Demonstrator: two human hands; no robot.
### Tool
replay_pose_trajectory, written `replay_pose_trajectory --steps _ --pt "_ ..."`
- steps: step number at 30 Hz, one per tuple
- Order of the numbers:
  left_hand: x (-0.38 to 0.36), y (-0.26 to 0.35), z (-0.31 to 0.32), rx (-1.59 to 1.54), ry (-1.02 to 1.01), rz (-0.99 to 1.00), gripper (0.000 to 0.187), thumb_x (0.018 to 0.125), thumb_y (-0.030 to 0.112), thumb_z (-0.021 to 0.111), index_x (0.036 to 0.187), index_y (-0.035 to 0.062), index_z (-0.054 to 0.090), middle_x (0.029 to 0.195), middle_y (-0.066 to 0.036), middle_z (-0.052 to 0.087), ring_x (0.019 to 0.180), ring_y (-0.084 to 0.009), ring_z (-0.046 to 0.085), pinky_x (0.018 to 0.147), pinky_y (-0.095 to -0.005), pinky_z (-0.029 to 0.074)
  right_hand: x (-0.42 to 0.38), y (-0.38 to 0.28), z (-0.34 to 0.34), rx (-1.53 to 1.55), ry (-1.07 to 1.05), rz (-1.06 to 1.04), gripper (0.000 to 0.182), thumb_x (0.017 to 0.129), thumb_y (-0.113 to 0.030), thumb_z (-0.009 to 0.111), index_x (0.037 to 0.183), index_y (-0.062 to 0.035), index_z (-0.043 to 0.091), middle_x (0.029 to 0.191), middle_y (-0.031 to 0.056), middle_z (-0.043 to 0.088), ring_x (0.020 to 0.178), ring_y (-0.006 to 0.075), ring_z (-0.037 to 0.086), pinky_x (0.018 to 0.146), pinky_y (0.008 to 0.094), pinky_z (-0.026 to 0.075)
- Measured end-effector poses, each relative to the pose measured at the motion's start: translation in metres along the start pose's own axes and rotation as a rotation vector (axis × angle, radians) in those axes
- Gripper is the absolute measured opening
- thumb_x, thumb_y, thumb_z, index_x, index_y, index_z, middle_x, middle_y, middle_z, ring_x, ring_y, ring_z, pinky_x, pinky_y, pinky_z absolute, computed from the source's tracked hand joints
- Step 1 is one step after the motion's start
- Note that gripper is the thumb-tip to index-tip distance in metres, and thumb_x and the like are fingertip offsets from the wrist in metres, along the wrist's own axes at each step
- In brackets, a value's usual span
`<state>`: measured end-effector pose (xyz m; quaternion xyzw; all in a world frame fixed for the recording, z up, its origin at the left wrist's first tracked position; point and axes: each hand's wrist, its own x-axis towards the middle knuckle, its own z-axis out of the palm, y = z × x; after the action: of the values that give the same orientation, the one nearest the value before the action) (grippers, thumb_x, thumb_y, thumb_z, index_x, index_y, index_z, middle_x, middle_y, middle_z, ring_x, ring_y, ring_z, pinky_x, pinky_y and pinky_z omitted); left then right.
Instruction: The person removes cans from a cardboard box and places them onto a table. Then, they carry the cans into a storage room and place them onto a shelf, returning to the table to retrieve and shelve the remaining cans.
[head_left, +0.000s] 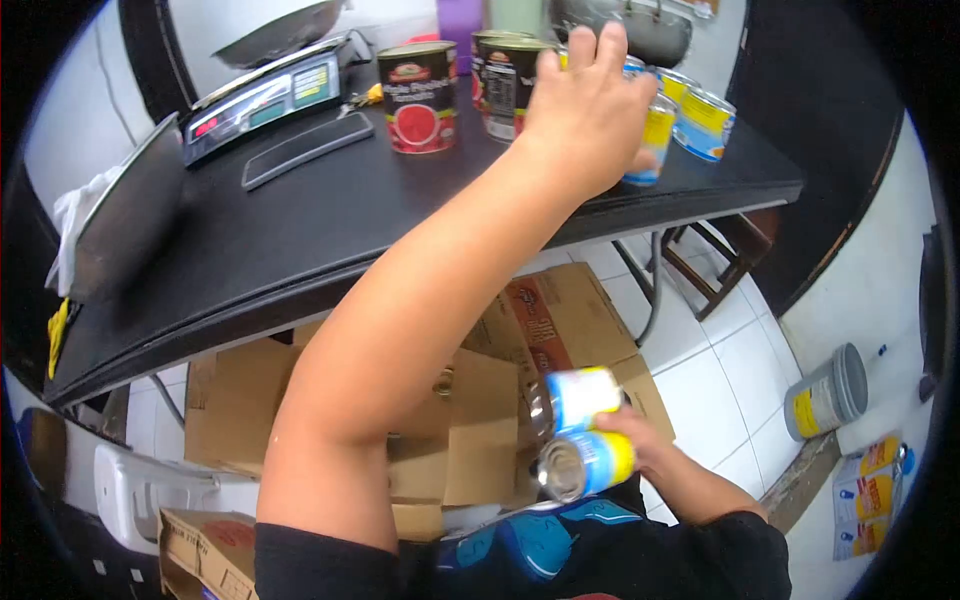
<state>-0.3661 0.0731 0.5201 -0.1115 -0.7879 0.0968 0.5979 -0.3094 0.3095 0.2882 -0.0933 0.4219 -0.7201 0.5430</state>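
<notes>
My left hand [590, 125] reaches over the tabletop with its fingers spread, beside a small yellow-and-blue can [658, 130]. The thumb is blurred in front of that can, and the hand hides part of it. More such cans, including one at the right [705, 125], stand close by. Lower down, my right hand [640, 440] is closed on two small yellow-and-blue cans, an upper one [583, 398] and a lower one [590, 463], both tilted and slightly blurred. Several larger dark tomato cans [418, 100] stand left of my left hand.
On the black table [300, 215] are a digital scale [265, 105], a phone [308, 150] and a metal bowl [130, 220]. Open cardboard boxes [485, 430] sit below. A grey bucket [828, 392] stands at the right, and a wooden stool [735, 250] behind the table.
</notes>
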Motion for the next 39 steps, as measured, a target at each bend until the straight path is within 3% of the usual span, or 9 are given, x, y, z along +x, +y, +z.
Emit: replay_pose_trajectory --steps 12,14,18,21,25,29,32,34,39 --pt "-0.043 0.122 -0.029 -1.075 0.074 0.144 0.078 0.047 0.038 0.086 0.118 0.0243 0.057 0.121 -0.014 0.046 0.098 -0.0311 0.054 0.085 -0.0360 0.047 -0.048 -0.196 0.109 -0.097 0.520 -1.031 0.037 0.090 -0.033 0.057 0.108 -0.0016 0.051 0.072 0.0083 0.060 0.056 0.0117 0.058 0.049 0.0235 0.050" --pt "-0.048 0.137 -0.025 -1.470 0.089 -0.246 0.075 0.052 0.036 0.087 0.119 0.0184 0.057 0.120 -0.016 0.048 0.101 -0.0298 0.055 0.086 -0.0353 0.047 -0.064 -0.240 0.044 -0.123 -0.100 -0.766 0.041 0.089 -0.034 0.059 0.109 0.0007 0.050 0.085 0.0119 0.061 0.064 0.0128 0.060 0.050 0.0241 0.050" --pt "-0.050 0.161 -0.022 -2.552 -0.002 -0.748 0.083 0.064 0.008 0.083 0.133 0.0159 0.038 0.120 -0.011 0.050 0.114 -0.0225 0.051 0.093 -0.0333 0.047 -0.052 -0.236 0.091 -0.260 0.321 -1.232 0.044 0.085 -0.030 0.065 0.112 0.0010 0.050 0.090 0.0107 0.060 0.068 0.0145 0.061 0.056 0.0235 0.053" --pt "-0.052 0.157 -0.027 -2.394 0.119 -0.705 0.081 0.065 0.002 0.081 0.132 0.0162 0.038 0.120 -0.012 0.051 0.116 -0.0228 0.049 0.090 -0.0316 0.049 -0.033 -0.267 0.076 -0.790 0.608 -1.220 0.048 0.077 -0.031 0.072 0.110 -0.0003 0.054 0.089 0.0084 0.061 0.067 0.0131 0.061 0.054 0.0231 0.050" --pt "-0.030 0.080 -0.041 -0.707 0.337 -0.254 0.065 0.051 0.002 0.079 0.108 0.0228 0.056 0.126 -0.021 0.029 0.114 -0.0453 0.039 0.094 -0.0451 0.041 0.018 -0.327 0.040 -1.415 0.846 -1.258 0.056 0.070 -0.048 0.074 0.096 0.0000 0.064 0.079 0.0097 0.065 0.071 0.0137 0.061 0.059 0.0263 0.048" --pt "-0.022 0.049 -0.015 0.008 -0.005 -0.228 0.043 0.080 0.021 0.067 0.117 0.0016 0.054 0.117 -0.025 0.042 0.105 -0.0332 0.043 0.082 -0.0391 0.048 0.050 -0.327 0.026 -1.625 0.955 -1.132 0.070 0.069 -0.058 0.070 0.109 -0.0007 0.063 0.094 0.0189 0.066 0.089 0.0229 0.064 0.076 0.0323 0.049" --pt "-0.038 0.044 0.005 -0.122 -0.096 -0.295 0.053 0.076 0.038 0.070 0.119 0.0094 0.058 0.127 -0.019 0.040 0.117 -0.0402 0.039 0.090 -0.0450 0.042 0.058 -0.319 0.022 -1.718 1.138 -1.230 0.064 0.081 -0.052 0.062 0.120 -0.0023 0.058 0.111 0.0205 0.062 0.101 0.0271 0.062 0.085 0.0350 0.047" --pt "-0.044 0.046 -0.005 -0.156 -0.305 -0.316 0.072 0.076 0.061 0.060 0.120 0.0041 0.059 0.133 -0.017 0.042 0.127 -0.0377 0.034 0.093 -0.0469 0.040 0.064 -0.318 0.021 -1.731 0.795 -1.417 0.053 0.089 -0.043 0.056 0.123 -0.0032 0.056 0.116 0.0198 0.061 0.103 0.0276 0.061 0.087 0.0362 0.046" --pt "-0.130 0.006 -0.069 -0.434 -0.221 -0.076 0.030 0.071 0.023 0.066 0.100 0.0167 0.065 0.102 -0.006 0.061 0.099 -0.0304 0.057 0.080 -0.0395 0.048 0.055 -0.245 0.042 -1.795 0.640 -2.005 0.038 0.084 -0.028 0.059 0.115 -0.0042 0.059 0.113 0.0179 0.060 0.104 0.0270 0.058 0.088 0.0369 0.044"
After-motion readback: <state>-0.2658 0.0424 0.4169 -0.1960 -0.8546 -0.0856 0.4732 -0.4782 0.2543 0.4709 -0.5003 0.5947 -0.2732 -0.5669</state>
